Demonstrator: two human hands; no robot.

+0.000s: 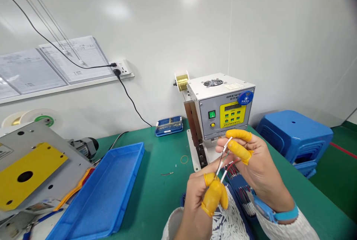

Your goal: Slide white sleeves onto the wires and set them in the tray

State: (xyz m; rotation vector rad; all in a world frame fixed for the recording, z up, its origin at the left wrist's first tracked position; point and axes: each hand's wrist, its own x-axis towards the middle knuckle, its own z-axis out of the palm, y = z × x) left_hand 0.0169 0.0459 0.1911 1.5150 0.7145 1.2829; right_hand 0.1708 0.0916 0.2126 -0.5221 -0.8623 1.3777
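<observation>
My left hand (198,199), with yellow finger cots on its thumb and fingertips, pinches a thin white cable (224,175) whose red and dark wires fan out upward. Above and to the right, my right hand (258,162), also in yellow cots, pinches the tip of a white-ended wire (226,146) between thumb and forefinger. Both hands are closed, in front of a grey-white benchtop machine (205,121) with a yellow control panel. Under them lie a heap of white cables (230,221) and bundles of wires with red and black ends (245,197), partly hidden by my hands.
A long blue tray (122,191) lies left on the green table (156,195), beside another machine (33,169) with a yellow plate. Wire scraps (167,173) and a rubber band (184,159) are nearer. A small blue tray (169,131) sits behind; blue stools (295,132) stand right.
</observation>
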